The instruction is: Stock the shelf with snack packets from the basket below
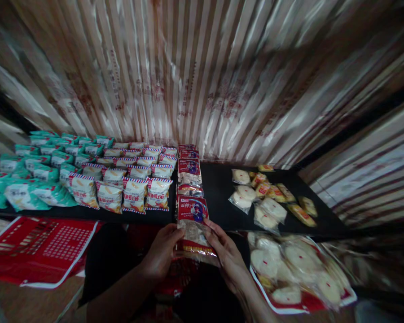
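Observation:
A flat red snack packet (194, 226) with a clear window and a purple cartoon figure is held in both hands near the shelf's front edge. My left hand (163, 249) grips its left side, thumb on top. On its right side my right hand (224, 244) is closed, with the thumb and fingers on the packet's face and edge. Behind it, a column of similar red packets (189, 168) runs toward the back of the black shelf (215, 188). The far end of the held packet lies close to the nearest one in that column; whether they touch I cannot tell.
Rows of white snack bags (133, 195) and teal bags (27, 194) stand on the left. To the right lie wrapped round cakes (246, 193) and small yellow packets (301, 215). A red-lined bag of wrapped cakes (299, 260) sits below. Red sheeting (37, 251) hangs lower left.

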`<state>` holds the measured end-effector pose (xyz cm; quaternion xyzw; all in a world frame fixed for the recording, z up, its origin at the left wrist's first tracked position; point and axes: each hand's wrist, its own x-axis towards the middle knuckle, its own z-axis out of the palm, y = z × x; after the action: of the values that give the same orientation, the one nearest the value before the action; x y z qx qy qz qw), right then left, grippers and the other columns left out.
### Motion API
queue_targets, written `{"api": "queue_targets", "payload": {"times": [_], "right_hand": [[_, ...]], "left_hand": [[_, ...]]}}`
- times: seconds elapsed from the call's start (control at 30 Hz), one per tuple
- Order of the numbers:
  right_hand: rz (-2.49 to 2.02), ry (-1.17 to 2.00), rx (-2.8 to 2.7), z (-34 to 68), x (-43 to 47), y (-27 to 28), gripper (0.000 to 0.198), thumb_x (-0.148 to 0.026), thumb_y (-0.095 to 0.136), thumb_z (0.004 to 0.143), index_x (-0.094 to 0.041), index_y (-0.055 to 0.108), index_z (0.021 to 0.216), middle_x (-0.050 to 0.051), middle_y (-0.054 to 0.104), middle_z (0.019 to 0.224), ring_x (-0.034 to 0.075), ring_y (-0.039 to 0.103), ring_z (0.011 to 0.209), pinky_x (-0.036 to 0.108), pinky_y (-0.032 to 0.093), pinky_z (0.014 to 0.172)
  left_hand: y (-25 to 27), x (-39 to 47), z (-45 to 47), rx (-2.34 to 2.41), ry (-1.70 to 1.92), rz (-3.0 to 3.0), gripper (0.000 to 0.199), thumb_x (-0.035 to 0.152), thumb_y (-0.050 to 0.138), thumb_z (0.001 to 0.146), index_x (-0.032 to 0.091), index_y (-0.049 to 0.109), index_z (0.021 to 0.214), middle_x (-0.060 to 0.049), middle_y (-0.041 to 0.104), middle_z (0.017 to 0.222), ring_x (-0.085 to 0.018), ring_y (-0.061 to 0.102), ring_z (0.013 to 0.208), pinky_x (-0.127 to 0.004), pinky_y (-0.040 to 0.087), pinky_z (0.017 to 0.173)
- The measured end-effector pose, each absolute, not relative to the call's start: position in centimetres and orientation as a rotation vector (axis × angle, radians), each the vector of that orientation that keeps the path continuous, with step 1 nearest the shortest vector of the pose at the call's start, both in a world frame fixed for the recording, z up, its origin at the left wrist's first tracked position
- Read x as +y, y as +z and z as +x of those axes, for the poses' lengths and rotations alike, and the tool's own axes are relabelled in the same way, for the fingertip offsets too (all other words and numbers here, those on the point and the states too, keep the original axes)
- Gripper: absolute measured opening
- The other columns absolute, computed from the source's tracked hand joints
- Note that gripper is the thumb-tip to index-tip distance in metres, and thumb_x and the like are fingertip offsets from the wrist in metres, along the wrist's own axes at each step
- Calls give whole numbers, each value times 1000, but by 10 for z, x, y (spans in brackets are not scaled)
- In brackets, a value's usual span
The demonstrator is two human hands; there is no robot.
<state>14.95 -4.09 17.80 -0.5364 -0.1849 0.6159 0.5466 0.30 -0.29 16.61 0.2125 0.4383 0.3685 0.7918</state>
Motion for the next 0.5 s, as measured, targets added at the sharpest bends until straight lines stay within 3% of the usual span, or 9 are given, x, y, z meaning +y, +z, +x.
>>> {"api": "queue_targets", "payload": {"times": [0.13,0.3,0.5], "right_hand": [[-1227,1420,-461,151,-45,176,58,-41,83,56,-22,66,108,9,67,113,26,63,100,37,51,84],[-1278,1453,-476,171,-59,188,57,-40,79,64,-25,62,116,9,65,118,26,64,100,38,51,86],[-1329,1195,-321,205,-69,208,82,-33,78,62,-34,42,135,6,68,112,25,69,87,38,56,76]], "left_hand": [[170,-6,-1,950,748,503,33,39,72,61,17,58,80,-3,66,76,-20,64,70,-30,51,60],[174,-6,-15,988,685,639,42,51,57,68,11,61,79,-5,64,67,-15,60,55,-24,44,47],[177,25,-19,1150,942,951,24,36,54,72,15,60,83,-2,64,68,-15,61,61,-24,47,53]]}}
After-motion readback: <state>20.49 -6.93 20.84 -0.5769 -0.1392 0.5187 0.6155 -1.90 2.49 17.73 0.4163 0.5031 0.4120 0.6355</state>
